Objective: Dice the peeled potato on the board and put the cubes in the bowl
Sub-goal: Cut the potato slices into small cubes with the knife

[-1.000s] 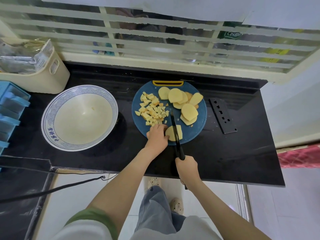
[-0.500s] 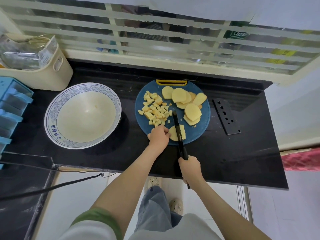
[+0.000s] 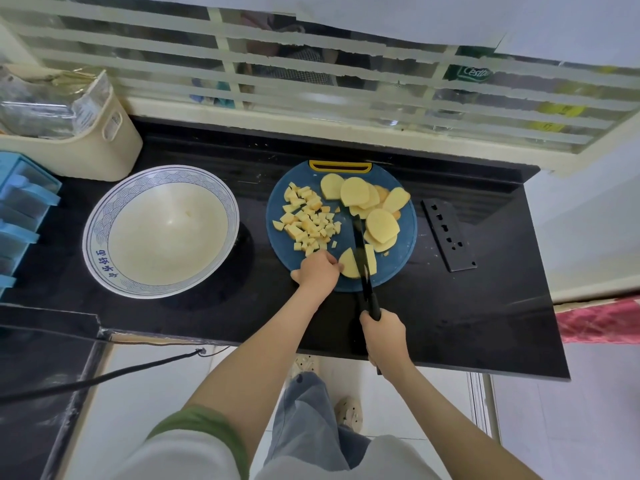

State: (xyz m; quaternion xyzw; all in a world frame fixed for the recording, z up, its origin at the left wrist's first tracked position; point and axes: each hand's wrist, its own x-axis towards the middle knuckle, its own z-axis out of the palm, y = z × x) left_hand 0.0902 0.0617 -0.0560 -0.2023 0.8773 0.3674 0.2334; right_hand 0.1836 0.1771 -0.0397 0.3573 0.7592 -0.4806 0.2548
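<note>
A round blue cutting board (image 3: 403, 261) lies on the black counter. Several potato cubes (image 3: 308, 221) are heaped on its left half, and several potato slices (image 3: 374, 209) are stacked on its right and back. At the board's near edge lies one potato slice (image 3: 349, 264), with a black knife (image 3: 362, 251) down through it. My right hand (image 3: 384, 336) grips the knife's handle. My left hand (image 3: 317, 270) holds the slice from the left with its fingertips. The wide white bowl (image 3: 100, 216) with a blue patterned rim stands left of the board, with no cubes in it.
A black knife sheath (image 3: 448, 235) lies right of the board. A cream basket (image 3: 114, 147) and blue drawers (image 3: 20, 209) stand at the far left. A window grille runs behind the counter. A black cable (image 3: 104, 375) hangs below the counter's front edge.
The knife has shifted across the near slice and a strip now lies to the right of the blade. Both hands stay in about the same places.
</note>
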